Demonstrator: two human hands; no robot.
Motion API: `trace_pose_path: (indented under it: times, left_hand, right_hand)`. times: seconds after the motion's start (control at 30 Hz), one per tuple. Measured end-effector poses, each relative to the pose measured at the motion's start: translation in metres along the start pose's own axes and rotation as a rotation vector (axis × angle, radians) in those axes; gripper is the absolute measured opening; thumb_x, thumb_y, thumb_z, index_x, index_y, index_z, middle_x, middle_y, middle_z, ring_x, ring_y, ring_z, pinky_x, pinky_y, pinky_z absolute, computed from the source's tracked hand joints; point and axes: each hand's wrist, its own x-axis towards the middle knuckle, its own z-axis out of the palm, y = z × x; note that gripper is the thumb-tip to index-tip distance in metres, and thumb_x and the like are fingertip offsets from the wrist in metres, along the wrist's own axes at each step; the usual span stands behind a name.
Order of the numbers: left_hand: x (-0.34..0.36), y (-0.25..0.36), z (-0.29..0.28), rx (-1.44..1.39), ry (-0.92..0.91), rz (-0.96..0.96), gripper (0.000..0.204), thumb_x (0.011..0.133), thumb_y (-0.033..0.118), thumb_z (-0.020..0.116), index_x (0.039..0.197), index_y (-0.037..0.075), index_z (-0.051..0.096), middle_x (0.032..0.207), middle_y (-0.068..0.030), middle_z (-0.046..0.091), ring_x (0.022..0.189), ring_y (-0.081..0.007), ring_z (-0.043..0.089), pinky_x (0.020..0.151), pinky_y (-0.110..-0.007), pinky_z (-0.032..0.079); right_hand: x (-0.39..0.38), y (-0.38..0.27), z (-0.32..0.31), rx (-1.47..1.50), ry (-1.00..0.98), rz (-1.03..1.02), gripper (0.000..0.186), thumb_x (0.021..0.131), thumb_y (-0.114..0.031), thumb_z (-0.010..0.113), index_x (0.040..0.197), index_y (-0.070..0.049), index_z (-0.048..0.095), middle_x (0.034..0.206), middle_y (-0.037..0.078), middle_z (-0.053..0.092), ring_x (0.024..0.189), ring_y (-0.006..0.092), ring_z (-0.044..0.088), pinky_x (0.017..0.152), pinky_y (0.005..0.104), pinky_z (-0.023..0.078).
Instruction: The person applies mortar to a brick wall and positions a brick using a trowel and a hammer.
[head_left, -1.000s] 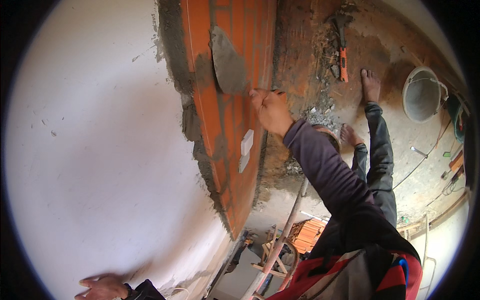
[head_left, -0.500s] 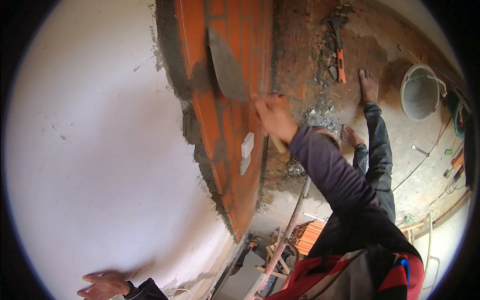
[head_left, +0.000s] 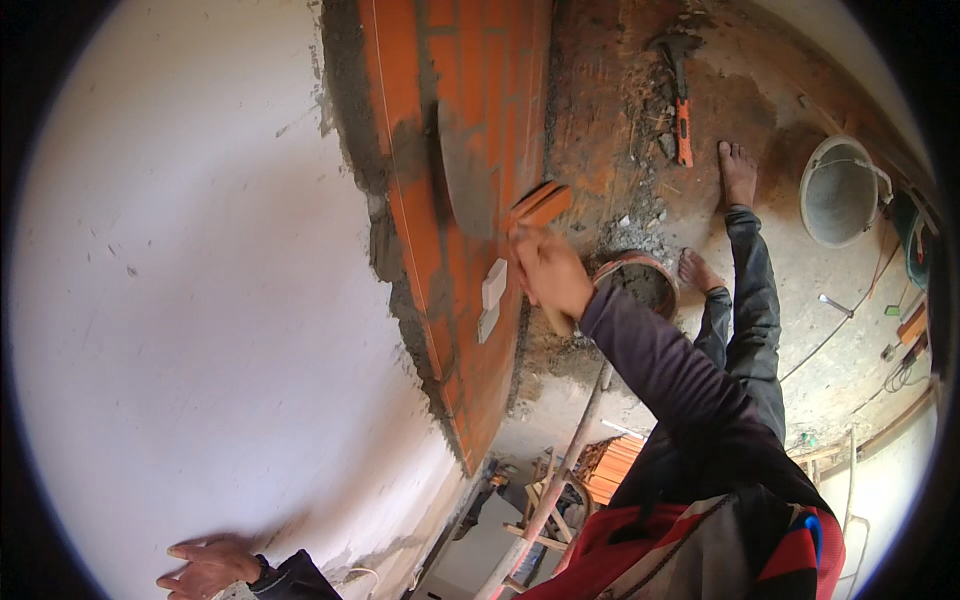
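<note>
My right hand (head_left: 552, 268) is wrapped round the wooden handle of a trowel (head_left: 466, 175). The trowel's grey blade lies close along the orange brick wall (head_left: 440, 290), over a patch of wet mortar. A taut string line runs down the brickwork. Just below the blade, a small white block (head_left: 494, 285) sits against the bricks. My left hand (head_left: 212, 566) rests on the white plastered wall (head_left: 190, 270) at the lower left, fingers spread, holding nothing.
Below the right forearm stands a bucket of mortar (head_left: 645, 282), with a loose orange brick (head_left: 541, 205) near it. A hammer (head_left: 681, 105) lies on the floor beyond rubble. An upright pale bucket (head_left: 840, 190) is at the right. A pole (head_left: 560, 480) leans near stacked bricks (head_left: 615, 470).
My right hand and the trowel have moved down along the brick wall. The loose brick and the mortar bucket now show more. My left hand stays on the white wall.
</note>
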Motion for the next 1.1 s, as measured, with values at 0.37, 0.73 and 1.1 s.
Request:
trace_pose_path:
  times: [0.37,0.73,1.1]
  left_hand:
    - [0.0,-0.018,0.014,-0.005,0.086,0.036,0.057,0.092,0.059,0.055,0.109,0.005,0.049,0.096,-0.0111,0.041,0.089,-0.0281,0.046,0.071,-0.041,0.043]
    - [-0.001,-0.013,0.007,0.144,-0.048,-0.027,0.067,0.093,0.068,0.041,0.113,0.004,0.044,0.103,-0.0175,0.042,0.101,-0.0369,0.046,0.079,-0.05,0.04]
    - [0.005,0.001,-0.004,-0.032,-0.155,-0.098,0.082,0.087,0.07,0.043,0.102,-0.01,0.043,0.095,-0.0214,0.038,0.091,-0.0361,0.043,0.076,-0.051,0.037]
  right_hand:
    - [0.004,0.069,0.057,0.025,-0.024,-0.129,0.038,0.105,-0.035,0.04,0.083,-0.006,0.051,0.06,0.003,0.045,0.052,0.0162,0.045,0.051,0.0335,0.039]
    - [0.013,0.035,-0.001,-0.039,0.146,-0.136,0.048,0.103,-0.046,0.039,0.081,-0.006,0.053,0.053,0.002,0.047,0.043,0.0133,0.049,0.043,0.0306,0.041]
    - [0.036,0.005,0.003,-0.098,0.028,-0.017,0.049,0.102,-0.049,0.041,0.078,-0.007,0.049,0.053,0.001,0.043,0.04,0.0121,0.043,0.039,0.0286,0.04]
